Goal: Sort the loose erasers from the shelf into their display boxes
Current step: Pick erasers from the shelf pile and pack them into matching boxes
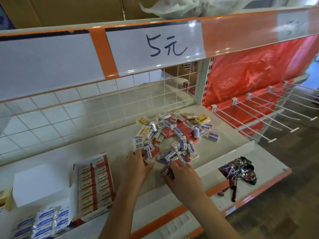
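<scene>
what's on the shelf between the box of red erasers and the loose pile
Only the left hand; otherwise bare shelf between red box and pile, head view.

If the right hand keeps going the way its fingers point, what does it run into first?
The right hand points up and left into the near edge of the loose eraser pile. It already pinches one blue-and-white eraser; next come the erasers just beyond, though depth is uncertain.

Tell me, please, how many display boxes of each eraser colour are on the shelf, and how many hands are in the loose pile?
Red-and-white eraser display box: 1
Blue-and-white eraser display box: 1
Yellow box, cut off at the left edge: 1
Hands at the loose eraser pile: 2, the left hand and the right hand
Total: 3 boxes, 2 hands
</scene>
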